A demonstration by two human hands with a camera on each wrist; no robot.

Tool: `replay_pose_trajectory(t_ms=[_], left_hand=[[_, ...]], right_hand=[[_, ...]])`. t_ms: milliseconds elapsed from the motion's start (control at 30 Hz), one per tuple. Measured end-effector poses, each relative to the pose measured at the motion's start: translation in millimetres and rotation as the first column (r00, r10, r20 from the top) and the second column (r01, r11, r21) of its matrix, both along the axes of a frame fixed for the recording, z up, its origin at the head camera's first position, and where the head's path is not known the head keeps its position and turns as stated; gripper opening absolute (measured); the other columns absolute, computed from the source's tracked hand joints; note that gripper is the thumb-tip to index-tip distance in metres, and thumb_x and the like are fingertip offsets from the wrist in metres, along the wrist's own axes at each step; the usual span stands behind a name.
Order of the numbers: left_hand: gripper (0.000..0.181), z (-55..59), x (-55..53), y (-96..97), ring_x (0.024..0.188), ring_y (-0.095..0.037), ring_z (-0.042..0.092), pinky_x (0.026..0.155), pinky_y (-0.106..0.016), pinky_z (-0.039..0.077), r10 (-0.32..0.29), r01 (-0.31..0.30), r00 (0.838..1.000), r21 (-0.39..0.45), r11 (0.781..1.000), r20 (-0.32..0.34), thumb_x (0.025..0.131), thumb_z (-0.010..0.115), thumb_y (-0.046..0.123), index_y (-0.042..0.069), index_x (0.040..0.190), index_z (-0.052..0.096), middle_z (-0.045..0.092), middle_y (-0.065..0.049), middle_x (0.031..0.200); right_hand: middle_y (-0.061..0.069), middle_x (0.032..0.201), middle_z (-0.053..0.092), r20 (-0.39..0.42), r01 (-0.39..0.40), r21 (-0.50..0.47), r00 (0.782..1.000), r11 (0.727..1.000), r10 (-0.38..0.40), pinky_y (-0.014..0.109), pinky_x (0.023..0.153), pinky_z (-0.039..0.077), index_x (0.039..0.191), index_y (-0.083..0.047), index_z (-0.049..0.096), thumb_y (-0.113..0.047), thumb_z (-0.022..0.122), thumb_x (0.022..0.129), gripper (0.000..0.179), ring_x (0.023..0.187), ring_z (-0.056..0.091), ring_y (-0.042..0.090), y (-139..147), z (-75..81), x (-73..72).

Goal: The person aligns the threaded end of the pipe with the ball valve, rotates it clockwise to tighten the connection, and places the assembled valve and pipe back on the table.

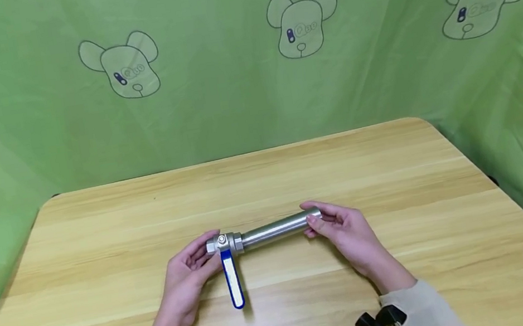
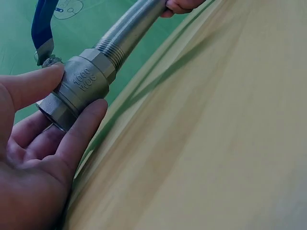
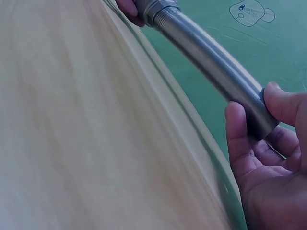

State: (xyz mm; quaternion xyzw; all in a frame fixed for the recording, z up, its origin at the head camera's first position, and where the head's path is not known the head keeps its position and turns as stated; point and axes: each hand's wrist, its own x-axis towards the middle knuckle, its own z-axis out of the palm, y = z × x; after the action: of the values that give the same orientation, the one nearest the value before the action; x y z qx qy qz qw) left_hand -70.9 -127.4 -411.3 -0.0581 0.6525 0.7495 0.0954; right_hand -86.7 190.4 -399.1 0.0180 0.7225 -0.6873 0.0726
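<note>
A steel ball valve (image 1: 232, 241) with a blue-edged lever handle (image 1: 233, 280) is joined to a straight steel pipe (image 1: 279, 229). My left hand (image 1: 188, 275) grips the valve body at its free end, thumb on one side and fingers on the other. Raised lettering shows on the valve in the left wrist view, and some pipe threads (image 2: 109, 50) stay exposed where the pipe enters it. At the pipe's far end, my right hand (image 1: 348, 232) pinches it between thumb and fingers. Valve and pipe are held up over the table, the lever pointing toward me.
The wooden table (image 1: 114, 230) spreads beneath both hands, with rounded far corners. Behind it hangs a green curtain (image 1: 221, 96) printed with bear heads. Black wrist cameras (image 1: 379, 323) sit at the light sleeves (image 1: 422, 308).
</note>
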Motion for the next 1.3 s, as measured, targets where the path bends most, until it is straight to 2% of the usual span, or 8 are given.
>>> replay_pose_trajectory(t_ms=[333, 567, 800, 1033, 1300], left_hand=[[0.056, -0.8, 0.2, 1.3, 0.121, -0.011, 0.073, 0.11, -0.024, 0.06, 0.031, -0.031, 1.0, 0.029, 0.999, 0.003, 0.093, 0.071, -0.01, -0.003, 0.148, 0.059, 0.063, -0.023, 0.149], [0.056, -0.3, -0.7, 1.0, 0.12, -0.011, 0.073, 0.109, -0.025, 0.061, 0.002, -0.002, 1.0, 0.031, 1.0, 0.003, 0.094, 0.07, -0.01, -0.003, 0.148, 0.057, 0.063, -0.024, 0.149], [0.056, 0.5, -1.1, 1.2, 0.12, -0.012, 0.073, 0.109, -0.025, 0.061, 0.023, -0.023, 1.0, 0.043, 0.999, 0.01, 0.094, 0.071, -0.009, -0.002, 0.148, 0.058, 0.064, -0.023, 0.149], [0.056, 1.6, 0.1, 0.9, 0.121, -0.013, 0.073, 0.106, -0.026, 0.063, 0.053, -0.055, 0.998, 0.058, 0.997, 0.023, 0.095, 0.072, -0.006, 0.0, 0.149, 0.059, 0.065, -0.021, 0.149], [0.055, 0.7, 0.3, -0.3, 0.119, -0.016, 0.074, 0.105, -0.027, 0.064, 0.068, -0.071, 0.997, 0.079, 0.994, 0.037, 0.095, 0.072, -0.006, -0.001, 0.148, 0.059, 0.068, -0.019, 0.145]], right_hand=[[0.012, 0.118, 0.076, 0.049, 0.031, -0.041, 0.998, 0.999, -0.029, 0.025, 0.093, 0.069, 0.142, 0.008, 0.059, -0.01, 0.064, 0.108, 0.039, 0.092, 0.078, 0.013, -6, -1.8, -0.6], [0.009, 0.116, 0.077, 0.093, 0.032, -0.03, 0.995, 0.999, -0.029, 0.022, 0.092, 0.068, 0.142, 0.008, 0.058, -0.014, 0.062, 0.11, 0.038, 0.092, 0.078, 0.011, -5, -1.1, 0.8], [0.009, 0.114, 0.078, 0.089, 0.027, -0.025, 0.996, 0.999, -0.025, 0.024, 0.091, 0.069, 0.14, 0.008, 0.059, -0.018, 0.065, 0.109, 0.041, 0.091, 0.079, 0.012, -5, -1.4, 0.7], [0.008, 0.104, 0.081, 0.093, 0.038, 0.018, 0.995, 0.999, -0.039, 0.026, 0.089, 0.07, 0.135, 0.003, 0.063, -0.026, 0.069, 0.107, 0.041, 0.087, 0.08, 0.015, -8, -2.3, -0.1], [0.011, 0.101, 0.081, 0.063, 0.032, 0.006, 0.997, 0.999, -0.033, 0.028, 0.084, 0.071, 0.135, 0.007, 0.062, -0.029, 0.064, 0.11, 0.044, 0.085, 0.078, 0.015, -11, 1.1, 1.2]])
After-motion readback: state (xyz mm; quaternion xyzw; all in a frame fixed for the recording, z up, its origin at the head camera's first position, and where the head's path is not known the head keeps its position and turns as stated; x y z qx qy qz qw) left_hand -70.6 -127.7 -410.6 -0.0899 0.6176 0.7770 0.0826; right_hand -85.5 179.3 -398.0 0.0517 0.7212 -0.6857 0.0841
